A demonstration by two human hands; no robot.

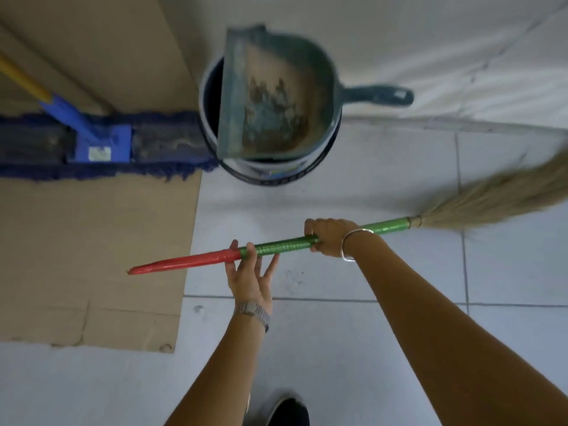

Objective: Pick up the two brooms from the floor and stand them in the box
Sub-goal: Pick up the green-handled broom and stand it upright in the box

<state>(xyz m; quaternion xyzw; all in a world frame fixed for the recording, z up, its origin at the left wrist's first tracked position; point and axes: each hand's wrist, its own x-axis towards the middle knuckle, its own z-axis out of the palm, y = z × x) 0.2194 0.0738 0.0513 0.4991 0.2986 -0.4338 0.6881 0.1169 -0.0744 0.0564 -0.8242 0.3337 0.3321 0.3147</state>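
A grass broom (282, 245) with a green taped handle, a red pointed end and tan bristles at the right is held level above the tiled floor. My right hand (327, 236) is closed around the green handle near its middle. My left hand (250, 273) supports the handle from below where red meets green, palm up, fingers loosely curled round it. A flattened cardboard box (92, 241) lies at the left. No second broom is in sight.
A blue flat mop (101, 142) with a yellow-and-blue handle rests on the cardboard. A dark bucket (276, 173) stands beside it with a dirty teal dustpan (276, 96) on top. A white wall runs behind. A dark shoe (289, 410) shows at the bottom.
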